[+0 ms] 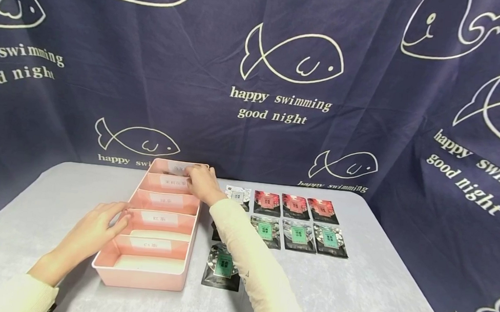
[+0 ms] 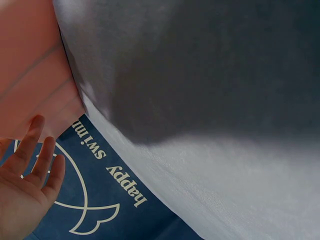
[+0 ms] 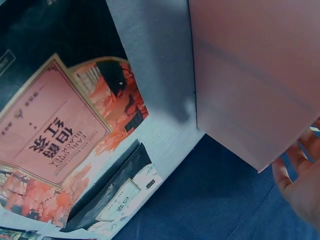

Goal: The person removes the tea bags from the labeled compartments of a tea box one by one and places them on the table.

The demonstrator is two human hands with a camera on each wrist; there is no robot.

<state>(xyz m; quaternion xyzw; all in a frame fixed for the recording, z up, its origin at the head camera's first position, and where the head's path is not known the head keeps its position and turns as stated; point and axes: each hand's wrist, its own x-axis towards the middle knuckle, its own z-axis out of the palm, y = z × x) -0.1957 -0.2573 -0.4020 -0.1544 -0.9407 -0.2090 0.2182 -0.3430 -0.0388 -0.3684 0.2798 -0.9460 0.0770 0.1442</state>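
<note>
A long pink divided box (image 1: 141,278) stands on the table, its compartments marked with white paper labels. My left hand (image 1: 96,227) rests at its left rim, fingertips touching the edge near the middle dividers. In the left wrist view several fingers (image 2: 34,145) lie extended beside the outer wall. My right hand (image 1: 204,182) reaches to the far right corner, with fingertips over the rim at the farthest compartment. The right wrist view shows some of its fingers (image 3: 299,161) outside the wall; whether it pinches anything is hidden.
Right of the box lie flat tea packets in rows: a white one (image 1: 237,197), several red ones (image 1: 295,205), several green-labelled ones (image 1: 299,234), and a nearer black-and-green one (image 1: 222,269). My right forearm covers part of them. A dark blue fish-print curtain (image 1: 277,143) hangs behind the table.
</note>
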